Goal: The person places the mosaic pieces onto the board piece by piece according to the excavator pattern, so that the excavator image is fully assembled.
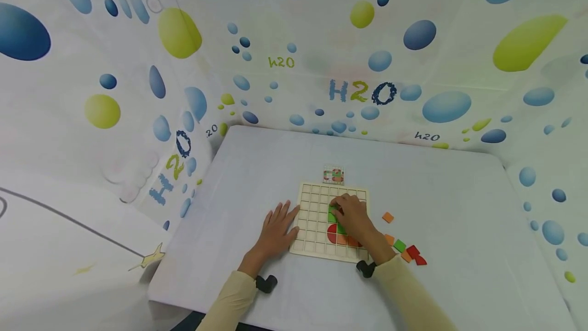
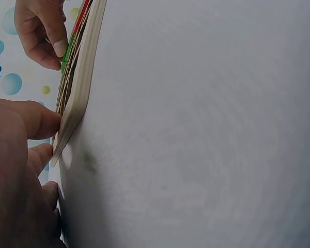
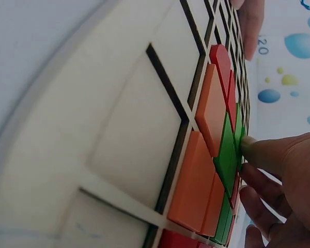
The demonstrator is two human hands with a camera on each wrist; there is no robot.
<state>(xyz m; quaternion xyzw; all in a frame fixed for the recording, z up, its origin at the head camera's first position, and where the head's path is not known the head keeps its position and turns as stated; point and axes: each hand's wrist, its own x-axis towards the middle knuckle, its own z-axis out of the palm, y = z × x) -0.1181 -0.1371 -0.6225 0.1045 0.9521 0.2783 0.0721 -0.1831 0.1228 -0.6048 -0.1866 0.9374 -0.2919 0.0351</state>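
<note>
A pale wooden grid board (image 1: 311, 213) lies on the table, with red, orange and green tiles set in its right-hand cells. My right hand (image 1: 354, 218) reaches over these tiles, its thumb and fingers pinching a green tile (image 3: 240, 124) at the board's surface. Seen from the right wrist, orange tiles (image 3: 188, 181) and a rounded red tile (image 3: 221, 64) sit close by in the cells. At the board's left edge rests my left hand (image 1: 276, 231), fingers spread and nearly straight. Its thumb and forefinger touch the board's side in the left wrist view. My right hand hides some cells.
Right of the board lie several loose tiles: an orange square (image 1: 388, 217), a green one (image 1: 399, 245) and red ones (image 1: 413, 252). A small pattern card (image 1: 333, 174) lies beyond the board's far edge. White table (image 1: 459, 208) surrounds them, with a printed curtain (image 1: 317, 29) behind.
</note>
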